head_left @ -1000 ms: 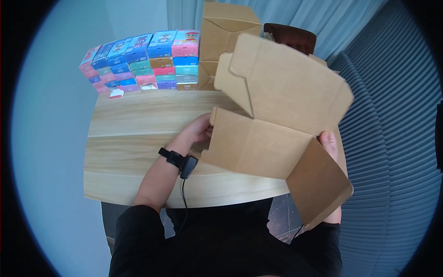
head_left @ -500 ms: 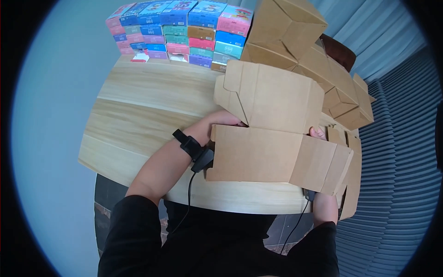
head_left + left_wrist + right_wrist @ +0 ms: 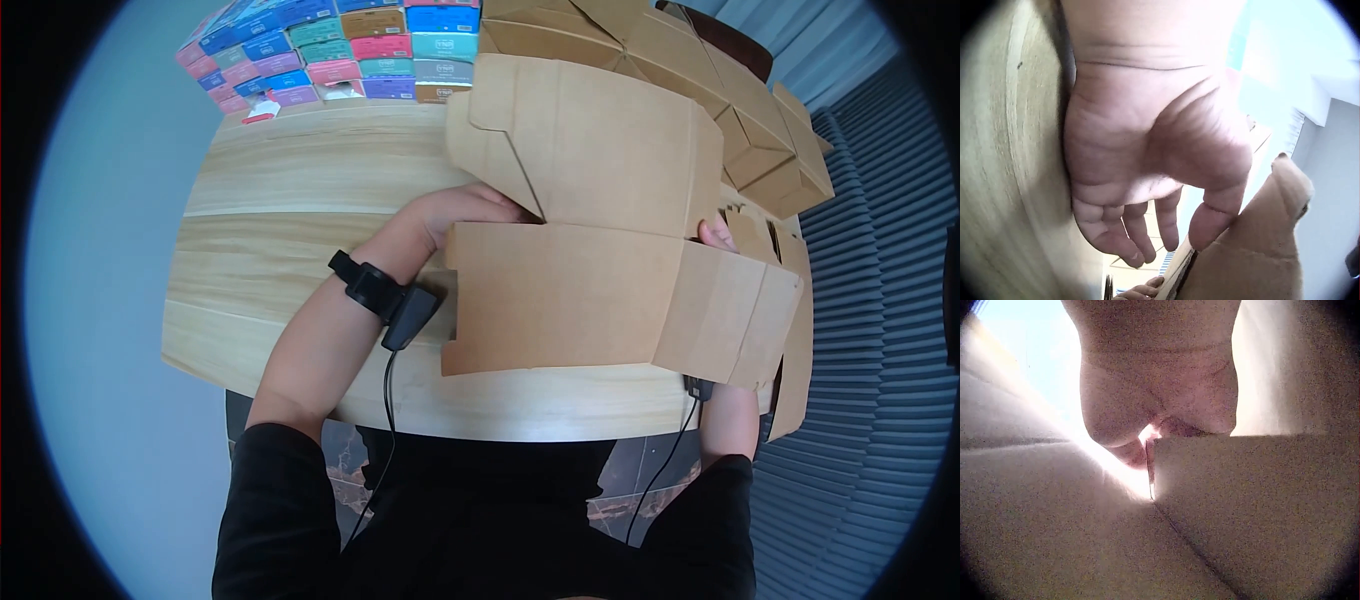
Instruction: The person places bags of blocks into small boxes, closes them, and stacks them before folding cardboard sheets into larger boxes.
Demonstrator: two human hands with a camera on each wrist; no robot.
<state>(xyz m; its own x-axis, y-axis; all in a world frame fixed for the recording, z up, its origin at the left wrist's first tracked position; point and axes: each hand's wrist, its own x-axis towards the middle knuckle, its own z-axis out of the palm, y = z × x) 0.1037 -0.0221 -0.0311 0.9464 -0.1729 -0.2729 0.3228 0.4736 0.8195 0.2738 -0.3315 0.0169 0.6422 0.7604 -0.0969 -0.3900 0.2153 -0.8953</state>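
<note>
A partly unfolded cardboard box [image 3: 560, 295] stands over the table's front part, its large flap [image 3: 610, 140] raised at the back and a side flap [image 3: 725, 310] spread at the right. My left hand [image 3: 475, 205] reaches behind its left back corner, fingertips hidden in the head view. In the left wrist view that hand [image 3: 1154, 150] has loosely bent fingers, and its thumb touches the cardboard [image 3: 1247, 262]. My right hand [image 3: 716, 234] grips the box at the right-hand fold, thumb showing. The right wrist view shows this hand [image 3: 1160, 394] at a cardboard edge [image 3: 1254, 487], most fingers hidden.
Stacked colourful boxes [image 3: 385, 50] line the back left of the wooden table [image 3: 250, 270]. Larger brown cartons [image 3: 760, 130] stand at the back right. Folded cardboard [image 3: 795, 350] lies at the right edge. Cables hang from both wrist cameras.
The cardboard has turned and come lower, and its right side flap has swung outward. My left hand has moved from the left edge to the back corner. The head view has shifted too.
</note>
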